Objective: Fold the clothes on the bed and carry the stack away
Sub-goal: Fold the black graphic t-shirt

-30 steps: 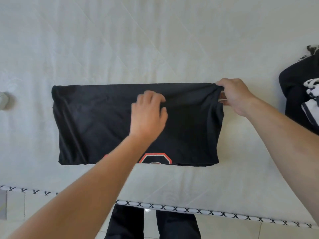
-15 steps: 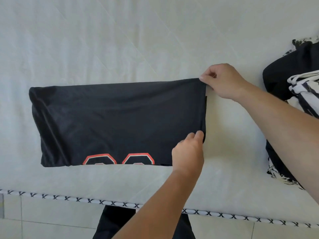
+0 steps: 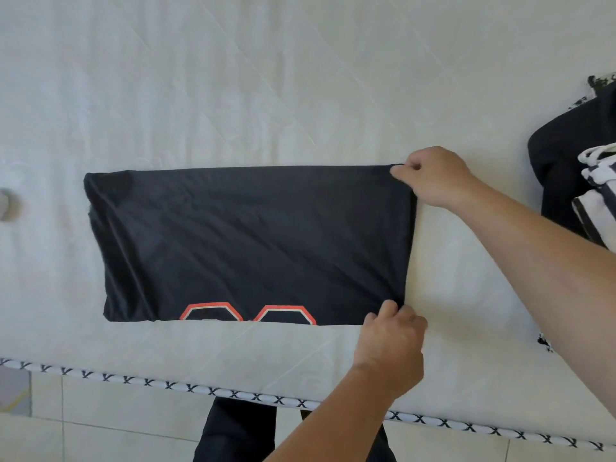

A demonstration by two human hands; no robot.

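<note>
Your black shirt (image 3: 250,241) lies folded into a long band across the middle of the bed (image 3: 266,78), its near edge showing the tops of two orange-outlined printed figures (image 3: 248,313); its left end is creased and a little rumpled, its right end drawn straight. Your right hand (image 3: 433,176) holds the far right corner, thumb and forefinger pinching the cloth, the other fingers curled in behind; your left hand (image 3: 391,338) holds the near right corner, its fingers curled over the edge of the fabric and close together, though how the thumb lies you cannot tell from here. Both corners sit on or just above the pale quilted cover; which, you cannot tell. To the right, well apart from the shirt, a heap of dark and black-and-white striped clothes (image 3: 580,181) rests at the edge of view; the bed's near border carries a white trim with black crosses (image 3: 213,391); below it you see pale floor tiles (image 3: 116,428) and your dark trouser legs (image 3: 236,431).
</note>
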